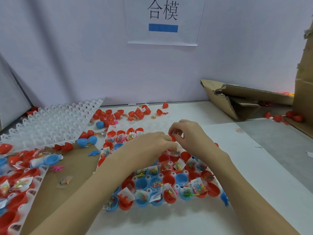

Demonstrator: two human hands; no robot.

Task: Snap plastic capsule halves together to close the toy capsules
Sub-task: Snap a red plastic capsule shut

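Both hands meet over the far part of the white tray [171, 203] on the table [264, 170]. A red capsule [173, 137] sits between them, directly above the tray's upper rows. Only a small patch of it shows.

Right hand [188, 134]: fingers curled over the capsule from the far side and above, thumb under, holding it. Left hand [152, 143]: fingers bent toward the capsule from the near left, tips touching or gripping its lower part; the exact contact is hidden by the knuckles.

Governing relation: the capsule lies at the tips of both hands, right hand on top, left hand below and beside it. Its long axis cannot be read, as too little is exposed. Whether the two halves are already seated cannot be told.

Judgement: closing calls for the hands to press toward each other along the capsule's joint line.

The tray's near rows hold open red and blue halves [142, 183] with packeted toys [197, 185], not yet capped. Loose red halves [135, 114] lie beyond the tray.
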